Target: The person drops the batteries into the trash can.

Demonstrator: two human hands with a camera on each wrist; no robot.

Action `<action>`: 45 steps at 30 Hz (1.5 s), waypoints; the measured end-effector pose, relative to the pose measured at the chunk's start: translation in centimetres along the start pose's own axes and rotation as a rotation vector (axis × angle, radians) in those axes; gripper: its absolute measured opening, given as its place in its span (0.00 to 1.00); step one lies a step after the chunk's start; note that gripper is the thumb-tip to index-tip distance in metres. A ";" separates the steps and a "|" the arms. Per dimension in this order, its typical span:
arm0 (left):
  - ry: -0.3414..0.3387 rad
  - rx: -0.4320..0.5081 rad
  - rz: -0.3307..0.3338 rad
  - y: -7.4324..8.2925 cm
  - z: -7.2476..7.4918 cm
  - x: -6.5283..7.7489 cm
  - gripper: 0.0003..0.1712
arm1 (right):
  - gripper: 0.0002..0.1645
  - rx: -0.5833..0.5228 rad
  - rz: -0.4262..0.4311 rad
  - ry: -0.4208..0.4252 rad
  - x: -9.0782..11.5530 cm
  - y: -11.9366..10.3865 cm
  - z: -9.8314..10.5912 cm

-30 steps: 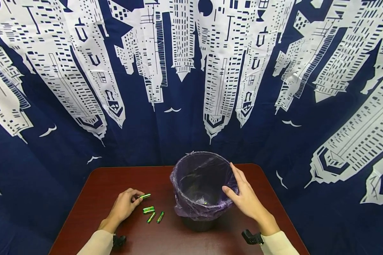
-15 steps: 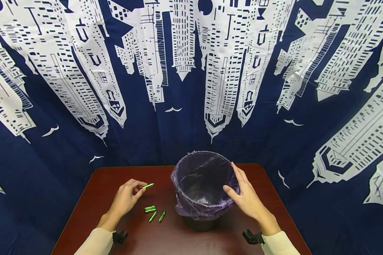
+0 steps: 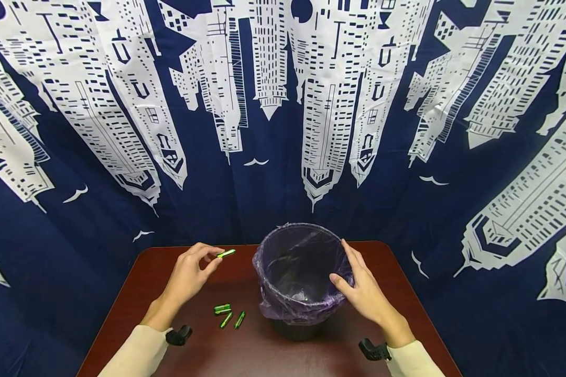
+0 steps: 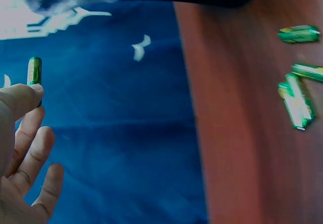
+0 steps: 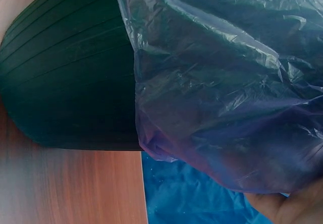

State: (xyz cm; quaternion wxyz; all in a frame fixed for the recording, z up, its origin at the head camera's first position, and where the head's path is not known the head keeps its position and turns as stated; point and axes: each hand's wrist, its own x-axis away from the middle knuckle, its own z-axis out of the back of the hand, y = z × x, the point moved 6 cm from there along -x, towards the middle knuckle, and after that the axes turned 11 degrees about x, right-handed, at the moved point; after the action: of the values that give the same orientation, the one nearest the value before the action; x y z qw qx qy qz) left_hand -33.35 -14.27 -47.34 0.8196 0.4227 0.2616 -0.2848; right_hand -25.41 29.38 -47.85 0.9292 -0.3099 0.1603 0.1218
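My left hand [image 3: 188, 275] pinches a green battery [image 3: 226, 253] between thumb and fingertips, raised over the table's far left part. In the left wrist view the held battery [image 4: 34, 71] stands nearly upright above the thumb, and the other fingers are loosely bent. Several more green batteries [image 3: 222, 309] lie grouped on the table below this hand. A dark round trash bin [image 3: 294, 331] stands right of them, lined with a translucent purple bag [image 3: 292, 312]. On the bin's right rim rests my right hand [image 3: 365, 296], fingers extended and thumb over the edge.
The reddish-brown table [image 3: 193, 356] ends at a dark blue curtain [image 3: 207, 209] printed with white buildings. Something small and bright shows inside the bin, too small to identify. The bag's loose edge hangs outside the rim.
My left hand has lifted the battery off the table and moved it up and slightly right, away from the others. The right hand has stayed at the bin's rim.
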 end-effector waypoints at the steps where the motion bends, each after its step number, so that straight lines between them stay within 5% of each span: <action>1: -0.001 0.003 -0.011 0.5 0.1 -0.5 0.14 | 0.58 0.000 0.000 -0.001 0.0 0.0 -0.1; 30: -0.146 0.076 -0.196 13.1 -2.1 -11.4 0.13 | 0.57 0.009 -0.002 -0.003 0.0 -0.3 0.1; 45: -0.200 0.090 -0.176 14.7 -4.7 -12.8 0.11 | 0.57 0.007 -0.019 -0.009 0.1 -0.3 -0.2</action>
State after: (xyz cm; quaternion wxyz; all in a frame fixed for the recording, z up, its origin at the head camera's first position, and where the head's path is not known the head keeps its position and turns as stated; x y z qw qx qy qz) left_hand -33.06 -0.12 -33.12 0.7937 0.4041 0.2014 -0.4077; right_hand -25.27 29.04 -47.83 0.9321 -0.3075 0.1536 0.1139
